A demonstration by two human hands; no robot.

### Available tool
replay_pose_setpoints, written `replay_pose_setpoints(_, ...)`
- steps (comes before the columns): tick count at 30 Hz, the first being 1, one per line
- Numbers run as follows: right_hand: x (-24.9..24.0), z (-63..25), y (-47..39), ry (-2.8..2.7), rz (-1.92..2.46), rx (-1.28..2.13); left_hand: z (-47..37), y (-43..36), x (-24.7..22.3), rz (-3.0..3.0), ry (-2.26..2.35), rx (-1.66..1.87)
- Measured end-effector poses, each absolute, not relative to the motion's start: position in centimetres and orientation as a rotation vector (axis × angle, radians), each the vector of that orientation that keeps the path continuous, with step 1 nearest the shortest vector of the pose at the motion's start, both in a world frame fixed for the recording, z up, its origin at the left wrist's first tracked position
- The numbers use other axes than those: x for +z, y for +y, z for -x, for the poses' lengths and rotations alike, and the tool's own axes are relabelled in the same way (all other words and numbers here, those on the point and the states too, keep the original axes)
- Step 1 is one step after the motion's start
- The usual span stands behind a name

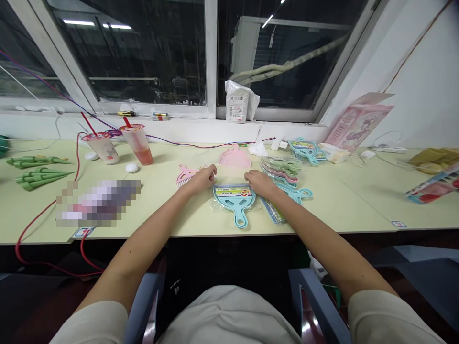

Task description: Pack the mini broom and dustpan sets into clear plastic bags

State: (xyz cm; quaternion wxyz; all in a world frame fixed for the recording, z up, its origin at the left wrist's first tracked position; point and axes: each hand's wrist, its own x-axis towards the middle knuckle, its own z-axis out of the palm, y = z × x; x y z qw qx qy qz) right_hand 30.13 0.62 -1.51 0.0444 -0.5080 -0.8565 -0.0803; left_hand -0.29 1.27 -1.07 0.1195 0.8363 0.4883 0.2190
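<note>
A light blue dustpan (239, 218) in a clear bag with a printed label lies in front of me, handle toward the table's front edge. My left hand (205, 179) has its fingers curled closed at the bag's upper left corner. At the upper right corner, the closed fingers of my right hand (258, 182) pinch the bag. A pink dustpan (235, 156) rests just beyond. Beside my left hand lies a pink brush (183, 176) with white bristles. More blue bagged pieces (303, 193) lie partly under my right forearm, near a stack of bagged pieces (283, 166).
Two drink cups (139, 145) with red straws stand at the back left. Green bundles (39, 177) and a blurred item (100, 203) lie on the left. Another blue bagged set (307, 150), a pink box (360, 125) and a red cable (34, 220) are around the table (333, 210).
</note>
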Motion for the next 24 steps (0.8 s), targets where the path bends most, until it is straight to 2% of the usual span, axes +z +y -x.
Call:
replay_pose_setpoints(7, -1.9, -30.8, 1.1, -2.669, 1.448, -0.313, 0.5, 1.2, -1.0, -2.707, 1.186, 0.490)
replay_pose_setpoints(14, -2.4, -31.0, 1.2, -2.659, 1.396, -0.341, 0.1, 0.5, -0.3, -2.661, 0.917, 0.493)
replay_pose_setpoints(24, -2.0, -30.8, 1.0, -2.763, 1.310, -0.348, -0.6, -0.4, 0.4, -2.582, 0.990, 0.454)
